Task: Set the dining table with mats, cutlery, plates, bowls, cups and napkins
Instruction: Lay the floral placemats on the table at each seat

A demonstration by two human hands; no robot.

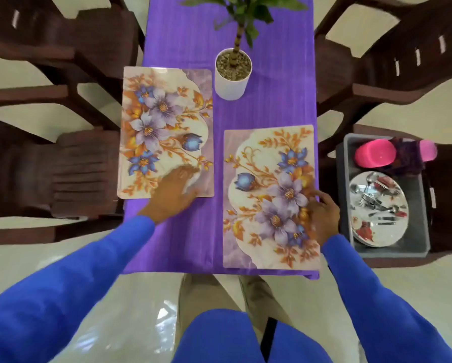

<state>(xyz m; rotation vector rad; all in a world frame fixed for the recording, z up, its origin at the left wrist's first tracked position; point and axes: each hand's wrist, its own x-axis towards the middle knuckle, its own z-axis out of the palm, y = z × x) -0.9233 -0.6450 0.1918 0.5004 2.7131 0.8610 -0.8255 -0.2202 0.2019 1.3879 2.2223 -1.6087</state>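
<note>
1. My left hand (173, 195) lies flat, fingers (190, 171) spread and blurred, pressing the near corner of the left mat (164, 129) on the purple worktop (279, 82).
2. My right hand (323, 214) touches the right mat (270, 197) at its 3 o'clock edge, fingers loosely bent, gripping nothing I can see.
3. At 3 o'clock, a grey tub (418, 247) holds plates (378, 209), cutlery (376, 197) and pink cups (375, 154).
4. At 12 o'clock stands a potted plant (232, 72).

Two floral mats lie flat: left mat (164, 132) farther; right mat (270, 197) nearer.
</note>
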